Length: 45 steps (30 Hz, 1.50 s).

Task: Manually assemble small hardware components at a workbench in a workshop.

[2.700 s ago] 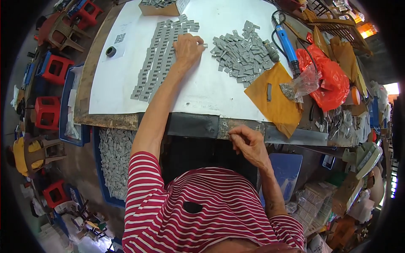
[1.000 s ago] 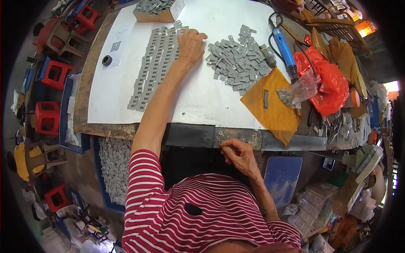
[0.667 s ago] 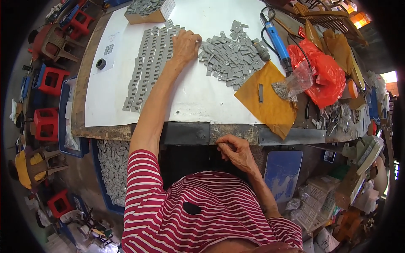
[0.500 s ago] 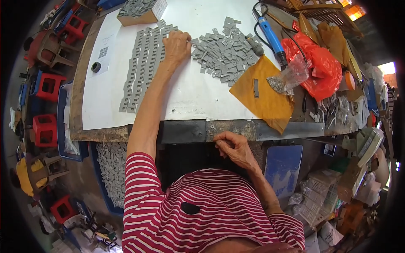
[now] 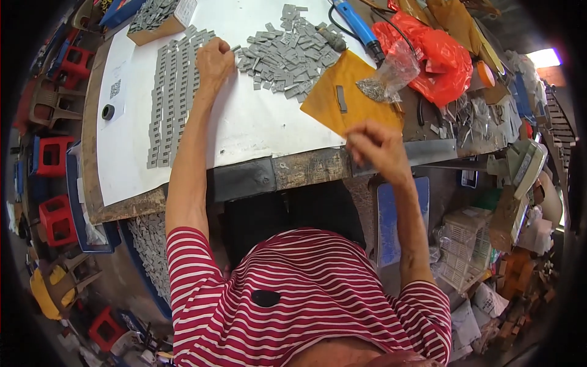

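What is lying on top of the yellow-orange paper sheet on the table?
One small grey flat piece lies on the yellow-orange sheet, and a clear bag of small metal parts overlaps its far corner. The raised right hand covers its near corner.

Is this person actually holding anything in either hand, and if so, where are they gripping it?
The left hand rests on the small flat grey pieces laid in rows, gripping nothing visible. The right hand is raised with fingers pinched together; anything between them is too blurred to tell.

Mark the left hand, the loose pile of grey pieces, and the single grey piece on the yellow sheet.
left hand [image 5: 214,58], head view, on the back of the hand.
loose pile of grey pieces [image 5: 287,52], head view, mid-pile.
single grey piece [image 5: 342,99], head view, its middle, lying on the yellow sheet [image 5: 324,107].
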### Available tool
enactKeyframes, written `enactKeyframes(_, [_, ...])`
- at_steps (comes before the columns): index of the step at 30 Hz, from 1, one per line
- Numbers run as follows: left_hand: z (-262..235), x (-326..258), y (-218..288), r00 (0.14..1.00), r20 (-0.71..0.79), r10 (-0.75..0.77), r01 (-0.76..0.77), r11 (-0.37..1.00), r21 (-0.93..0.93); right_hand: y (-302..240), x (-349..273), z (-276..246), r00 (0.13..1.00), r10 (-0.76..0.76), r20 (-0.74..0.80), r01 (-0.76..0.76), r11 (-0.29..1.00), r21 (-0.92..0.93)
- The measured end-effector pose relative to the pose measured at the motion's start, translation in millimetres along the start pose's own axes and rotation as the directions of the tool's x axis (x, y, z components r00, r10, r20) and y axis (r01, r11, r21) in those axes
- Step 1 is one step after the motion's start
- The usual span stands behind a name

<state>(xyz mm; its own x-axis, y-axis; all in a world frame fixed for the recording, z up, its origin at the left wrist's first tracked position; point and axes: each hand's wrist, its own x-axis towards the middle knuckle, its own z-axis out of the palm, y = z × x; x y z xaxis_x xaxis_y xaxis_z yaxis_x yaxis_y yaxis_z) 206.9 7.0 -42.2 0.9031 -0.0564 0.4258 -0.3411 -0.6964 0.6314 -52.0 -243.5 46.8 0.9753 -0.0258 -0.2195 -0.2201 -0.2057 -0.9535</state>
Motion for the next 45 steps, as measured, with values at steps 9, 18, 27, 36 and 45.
enactKeyframes(9, [-58.7, -57.0, 56.3, 0.974, 0.153, -0.164, 0.222, 0.81, -0.543, 39.6, 104.1, -28.2, 0.849, -0.526, -0.048, 0.39, 0.686, -0.614])
enactKeyframes(18, [-104.2, -132.9, 82.9, 0.81, 0.57, -0.137, 0.577, 0.013, -0.817, 44.8, 115.3, -30.2, 0.735, -0.652, 0.186, 0.516, 0.36, -0.777])
enactKeyframes(27, [-95.9, -172.3, 92.8, 0.724, 0.679, -0.121, 0.617, -0.327, -0.716, 41.7, 115.2, -32.8, 0.739, -0.564, 0.367, 0.485, 0.069, -0.872])
enactKeyframes(36, [-92.5, -183.4, 105.4, 0.729, 0.684, -0.041, 0.618, -0.39, -0.682, 43.6, 121.5, -36.1, 0.7, -0.544, 0.463, 0.541, -0.018, -0.841])
enactKeyframes(45, [-95.5, -194.4, 109.6, 0.744, 0.653, -0.141, 0.65, -0.073, -0.756, 49.9, 131.5, -37.3, 0.709, -0.579, 0.401, 0.541, 0.082, -0.837])
